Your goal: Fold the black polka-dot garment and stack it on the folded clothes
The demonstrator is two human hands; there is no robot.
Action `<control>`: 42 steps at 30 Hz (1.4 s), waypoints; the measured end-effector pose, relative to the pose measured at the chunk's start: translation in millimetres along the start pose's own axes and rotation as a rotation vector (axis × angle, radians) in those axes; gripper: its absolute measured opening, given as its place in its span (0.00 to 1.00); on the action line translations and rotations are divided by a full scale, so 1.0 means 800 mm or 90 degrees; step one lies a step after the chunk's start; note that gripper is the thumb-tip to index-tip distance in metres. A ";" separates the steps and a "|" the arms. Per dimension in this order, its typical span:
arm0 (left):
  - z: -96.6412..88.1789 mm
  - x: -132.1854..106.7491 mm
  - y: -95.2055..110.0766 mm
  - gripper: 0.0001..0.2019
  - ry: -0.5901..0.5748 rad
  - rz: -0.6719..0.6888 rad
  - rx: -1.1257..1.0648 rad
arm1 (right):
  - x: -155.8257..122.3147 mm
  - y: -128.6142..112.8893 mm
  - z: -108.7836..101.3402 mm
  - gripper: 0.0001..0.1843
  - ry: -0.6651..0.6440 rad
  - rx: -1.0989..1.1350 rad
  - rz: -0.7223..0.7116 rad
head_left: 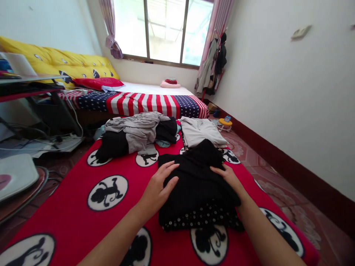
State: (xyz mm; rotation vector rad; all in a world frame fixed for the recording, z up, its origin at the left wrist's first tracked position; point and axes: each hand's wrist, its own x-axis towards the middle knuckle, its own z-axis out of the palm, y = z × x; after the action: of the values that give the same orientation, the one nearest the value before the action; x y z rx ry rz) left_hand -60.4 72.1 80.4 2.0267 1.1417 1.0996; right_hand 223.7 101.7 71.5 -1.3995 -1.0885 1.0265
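A black garment [194, 184] lies folded in front of me on the red blanket [72, 207]. Beneath its near edge shows a black cloth with small white dots [202, 216]. My left hand [162, 184] rests at the garment's left side, fingers stretched and apart. On the right side, my right hand [229, 177] lies against the black cloth, its thumb and part of the fingers showing, loosely spread; some fingertips are hidden by the cloth. Just beyond lies a light grey shirt [202, 132], laid flat. To its left is a loose heap of grey and black clothes [138, 129].
A second bed [144, 103] with a stars-and-stripes cover stands below the window. At left are a desk [30, 79] with cables and a round-seated chair [16, 177]. A coat rack [210, 66] and a small yellow stool [225, 122] stand along the right wall.
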 end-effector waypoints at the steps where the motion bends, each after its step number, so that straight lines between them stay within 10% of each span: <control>1: 0.010 0.004 -0.001 0.20 -0.014 0.002 0.018 | -0.003 0.008 -0.005 0.26 0.002 -0.001 0.006; 11: 0.068 -0.020 -0.013 0.47 -0.065 0.095 0.292 | -0.031 0.027 -0.032 0.25 -0.007 -0.021 0.054; 16: 0.065 -0.034 -0.014 0.30 -0.057 0.215 0.274 | -0.031 0.031 -0.043 0.23 -0.015 -0.093 0.134; 21: 0.068 -0.036 -0.020 0.09 -0.098 0.311 0.200 | -0.003 0.018 -0.055 0.30 0.194 -0.340 -0.065; 25: 0.070 -0.034 -0.019 0.10 -0.133 0.305 0.206 | 0.036 -0.003 -0.047 0.21 0.195 -0.541 -0.190; 32: 0.066 -0.033 -0.015 0.13 -0.193 0.294 0.227 | 0.078 -0.024 -0.013 0.09 -0.031 -0.885 -0.098; 42: 0.072 -0.035 -0.024 0.13 -0.217 0.315 0.183 | 0.115 -0.014 -0.032 0.13 0.146 -0.927 -0.193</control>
State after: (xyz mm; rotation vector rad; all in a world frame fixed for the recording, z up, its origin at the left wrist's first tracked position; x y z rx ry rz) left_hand -27.1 52.1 25.5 2.6912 0.6677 0.7818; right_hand 268.1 186.5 82.3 -2.2221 -1.8944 -0.3542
